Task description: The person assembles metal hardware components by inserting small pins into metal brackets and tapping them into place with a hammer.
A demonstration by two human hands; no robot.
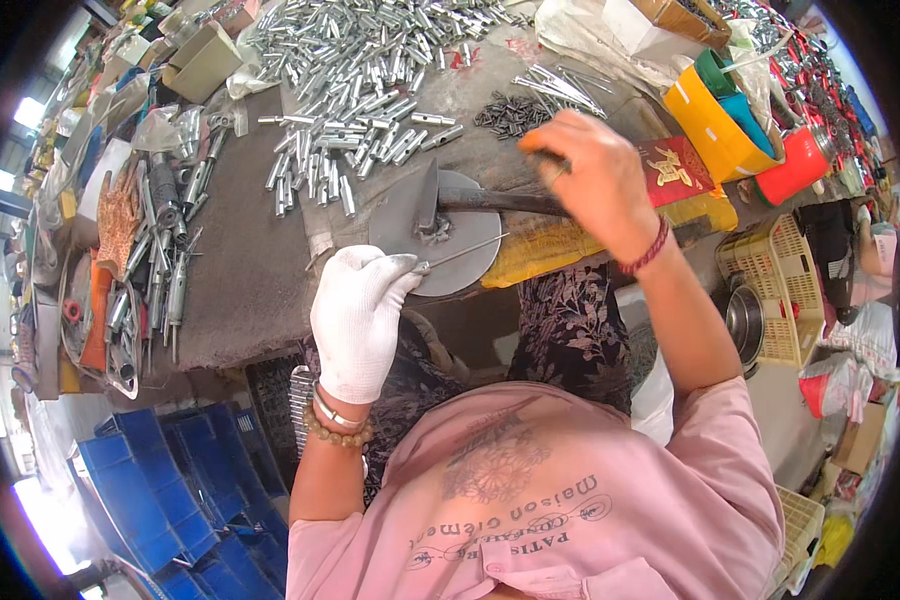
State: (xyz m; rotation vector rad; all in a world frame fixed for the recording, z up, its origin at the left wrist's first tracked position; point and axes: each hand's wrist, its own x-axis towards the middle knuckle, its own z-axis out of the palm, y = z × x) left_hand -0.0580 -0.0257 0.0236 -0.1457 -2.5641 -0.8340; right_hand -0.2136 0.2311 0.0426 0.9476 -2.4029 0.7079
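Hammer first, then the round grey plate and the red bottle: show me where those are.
Hammer (498, 200): head view, on its dark handle.
Round grey plate (460, 273): head view, on its bare near part.
Red bottle (798, 170): head view, on its side.

The tabletop (238, 235) has a dark, worn grey surface. Silver metal tubes (345, 75) lie in a loose heap from the far edge toward the middle. To their right, thin silver rods (567, 90) lie near a small pile of dark pins (515, 116). A round grey disc (388, 222) lies at the middle of the near edge. Yellow sheeting (540, 257) lines the near edge rightward of the disc. Toward the right edge: red card (676, 172), yellow box (718, 130). Along the left edge: assorted metal tools (175, 215)
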